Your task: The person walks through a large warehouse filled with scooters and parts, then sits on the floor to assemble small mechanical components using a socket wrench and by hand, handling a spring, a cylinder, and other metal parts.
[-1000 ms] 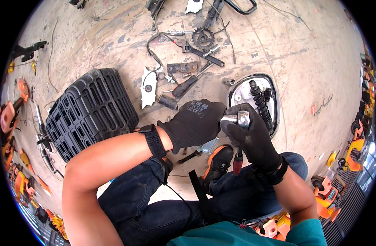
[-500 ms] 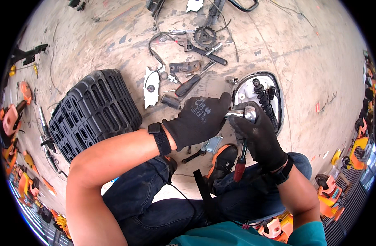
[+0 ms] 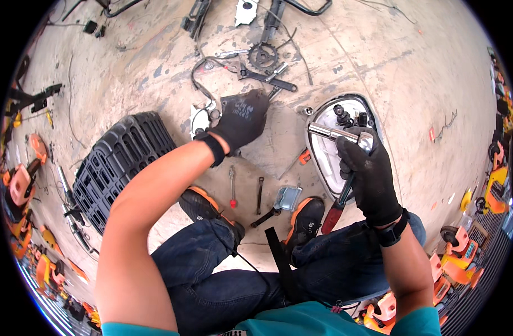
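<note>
My right hand, in a black glove, is wrapped round a ratchet wrench with a dark red and black handle. Its chrome socket end points left over a white-lined black shell. Inside that shell lies a black coil-spring shock absorber, partly covered by the wrench. My gloved left hand is low over the floor among loose parts. A screwdriver's shaft comes out from beneath it, with the handle hidden. The left fingertips are hidden too, so any grip cannot be made out. A white plate lies beside that wrist.
An adjustable wrench and a toothed sprocket lie beyond my left hand. At left sits a ribbed black plastic crate. Near my shoes are a red-tipped tool, a spanner and a clear packet.
My left hand has let go of the ratchet's socket end and moved left and away, over the screwdriver. The right hand still holds the ratchet, its socket end now bare.
</note>
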Available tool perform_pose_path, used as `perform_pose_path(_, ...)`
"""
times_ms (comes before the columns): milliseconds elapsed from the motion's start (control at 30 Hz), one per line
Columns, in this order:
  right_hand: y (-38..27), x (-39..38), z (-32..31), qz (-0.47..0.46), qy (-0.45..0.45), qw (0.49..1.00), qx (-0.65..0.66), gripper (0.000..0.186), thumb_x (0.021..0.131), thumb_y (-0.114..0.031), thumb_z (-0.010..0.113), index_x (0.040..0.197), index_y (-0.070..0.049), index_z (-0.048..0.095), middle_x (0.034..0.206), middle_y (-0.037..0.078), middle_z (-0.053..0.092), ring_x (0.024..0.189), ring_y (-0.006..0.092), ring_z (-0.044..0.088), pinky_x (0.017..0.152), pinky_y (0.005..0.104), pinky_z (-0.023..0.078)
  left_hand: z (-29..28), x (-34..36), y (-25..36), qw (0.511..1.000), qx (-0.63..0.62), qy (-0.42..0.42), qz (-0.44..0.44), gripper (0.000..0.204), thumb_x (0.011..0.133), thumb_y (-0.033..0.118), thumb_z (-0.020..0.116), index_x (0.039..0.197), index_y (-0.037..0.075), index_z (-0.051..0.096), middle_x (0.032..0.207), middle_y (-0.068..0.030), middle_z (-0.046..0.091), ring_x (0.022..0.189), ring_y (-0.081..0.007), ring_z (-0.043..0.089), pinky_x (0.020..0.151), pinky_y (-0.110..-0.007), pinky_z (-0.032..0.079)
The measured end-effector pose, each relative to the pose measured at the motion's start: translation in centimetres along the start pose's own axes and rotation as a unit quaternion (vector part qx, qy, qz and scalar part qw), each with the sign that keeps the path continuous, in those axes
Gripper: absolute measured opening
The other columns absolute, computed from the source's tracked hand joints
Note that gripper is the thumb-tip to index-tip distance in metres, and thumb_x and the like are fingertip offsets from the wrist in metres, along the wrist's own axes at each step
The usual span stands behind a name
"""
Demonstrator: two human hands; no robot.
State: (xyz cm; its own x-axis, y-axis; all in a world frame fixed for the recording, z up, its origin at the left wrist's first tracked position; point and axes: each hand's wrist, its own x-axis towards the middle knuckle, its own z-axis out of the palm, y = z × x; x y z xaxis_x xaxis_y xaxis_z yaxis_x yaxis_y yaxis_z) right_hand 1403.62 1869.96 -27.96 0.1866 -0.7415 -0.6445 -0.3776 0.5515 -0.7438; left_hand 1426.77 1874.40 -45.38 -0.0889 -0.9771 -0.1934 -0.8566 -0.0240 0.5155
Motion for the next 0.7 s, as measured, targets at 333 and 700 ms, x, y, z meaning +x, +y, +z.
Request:
perform_pose_path(333, -0.5, -2.5, -1.7, 0.029, 0.062, 0.99, 0.12, 0.024, 0.089, -0.01, 0.065, 0.11, -0.002, 0.055, 0.076, -0.001, 0.056, 0.062, 0.0048, 0.05, 0.055, 0.021, 0.04, 4.6, 8.1, 0.4, 0.984, 0.138, -0.047, -0.105, 0.022, 0.088, 0.011, 0.052, 0.094, 0.005, 0.073, 0.096, -0.0196, 0.069, 0.083, -0.0323, 0.07, 0.067, -0.041, 0.055)
perform_pose_path(700, 0.3, -1.4, -2.5, 0.021, 0.017, 0.997, 0.077, 0.023, 0.092, -0.013, 0.061, 0.112, -0.004, 0.053, 0.079, -0.002, 0.052, 0.065, 0.0044, 0.048, 0.057, 0.0196, 0.039, 1.3, 5.9, -0.7, 0.995, -0.082, 0.052, -0.025, 0.022, 0.085, 0.016, 0.06, 0.099, -0.001, 0.058, 0.093, -0.0192, 0.063, 0.085, -0.0334, 0.064, 0.075, -0.044, 0.051)
